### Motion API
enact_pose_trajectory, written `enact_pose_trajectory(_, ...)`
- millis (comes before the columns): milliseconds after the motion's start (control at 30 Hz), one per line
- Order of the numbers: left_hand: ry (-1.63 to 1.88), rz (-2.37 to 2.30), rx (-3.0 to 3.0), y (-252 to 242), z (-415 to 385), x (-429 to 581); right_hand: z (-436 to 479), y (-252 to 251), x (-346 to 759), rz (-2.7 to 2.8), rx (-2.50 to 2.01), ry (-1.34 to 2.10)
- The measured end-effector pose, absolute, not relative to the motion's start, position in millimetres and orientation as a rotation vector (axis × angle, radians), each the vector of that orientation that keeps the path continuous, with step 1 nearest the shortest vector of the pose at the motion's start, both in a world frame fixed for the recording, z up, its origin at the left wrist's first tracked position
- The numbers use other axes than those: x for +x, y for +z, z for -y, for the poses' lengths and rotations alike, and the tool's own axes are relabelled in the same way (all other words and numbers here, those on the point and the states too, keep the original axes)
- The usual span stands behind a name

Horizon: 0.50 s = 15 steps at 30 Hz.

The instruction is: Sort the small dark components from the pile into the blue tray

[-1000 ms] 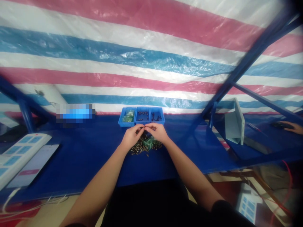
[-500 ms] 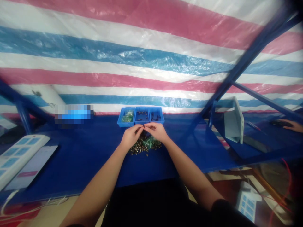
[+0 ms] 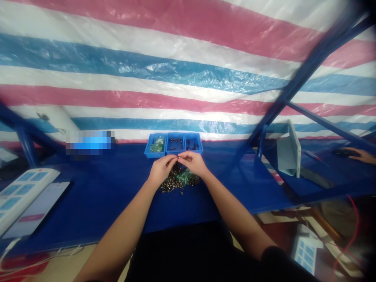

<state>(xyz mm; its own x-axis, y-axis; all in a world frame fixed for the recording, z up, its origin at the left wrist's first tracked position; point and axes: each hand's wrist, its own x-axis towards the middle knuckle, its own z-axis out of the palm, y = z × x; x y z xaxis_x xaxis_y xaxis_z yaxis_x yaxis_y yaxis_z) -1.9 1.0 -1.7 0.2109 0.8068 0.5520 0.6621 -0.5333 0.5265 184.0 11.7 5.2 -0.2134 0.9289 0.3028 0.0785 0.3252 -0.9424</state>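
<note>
The left hand [image 3: 161, 170] and right hand [image 3: 192, 163] are pinching a small dark part [image 3: 177, 157] between their fingertips above a loose heap of parts [image 3: 176, 183] on the blue worktop [image 3: 96, 196], while a three-compartment blue tray [image 3: 154, 156] is holding some pieces and much seemingly remains in the heap.

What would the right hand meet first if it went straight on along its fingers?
The left hand. The right hand's fingertips point at its fingertips just above the pile of small parts; they may already touch, as depth is unclear.
</note>
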Motion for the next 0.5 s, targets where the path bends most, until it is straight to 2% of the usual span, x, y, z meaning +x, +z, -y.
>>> enact_pose_trajectory(500, 1.194, -1.430, 2.312, -2.0, -1.5, -2.7, -9.4, 10.6, 184.7, 1.586, -0.980, 1.013)
